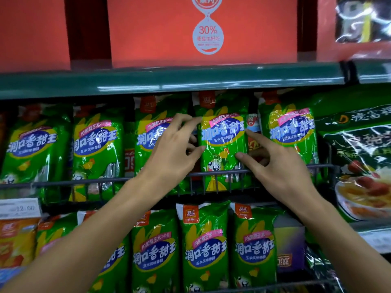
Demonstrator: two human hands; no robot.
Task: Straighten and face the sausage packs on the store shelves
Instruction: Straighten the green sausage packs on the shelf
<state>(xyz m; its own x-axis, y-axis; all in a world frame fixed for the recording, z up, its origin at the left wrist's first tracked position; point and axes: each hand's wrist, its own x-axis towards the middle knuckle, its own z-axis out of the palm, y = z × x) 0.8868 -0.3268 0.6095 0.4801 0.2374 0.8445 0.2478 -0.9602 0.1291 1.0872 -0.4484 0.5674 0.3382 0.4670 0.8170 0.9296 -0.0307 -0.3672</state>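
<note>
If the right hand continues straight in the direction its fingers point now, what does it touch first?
The right hand points up and left, and its fingers already reach the right edge of the middle green sausage pack. It would likely press into that pack first, though depth is hard to judge here.

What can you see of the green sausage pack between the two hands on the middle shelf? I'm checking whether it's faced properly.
The glossy green plastic sausage pack stands upright, front out, behind the dark wire shelf rail, fourth in its row. It bears a red logo tab on top, a blue-and-yellow oval with white characters, a pink band and a cartoon corn figure. The left hand touches its left edge with its fingertips; the right hand touches its right edge. A red-and-white pack shows behind its right side.
</note>
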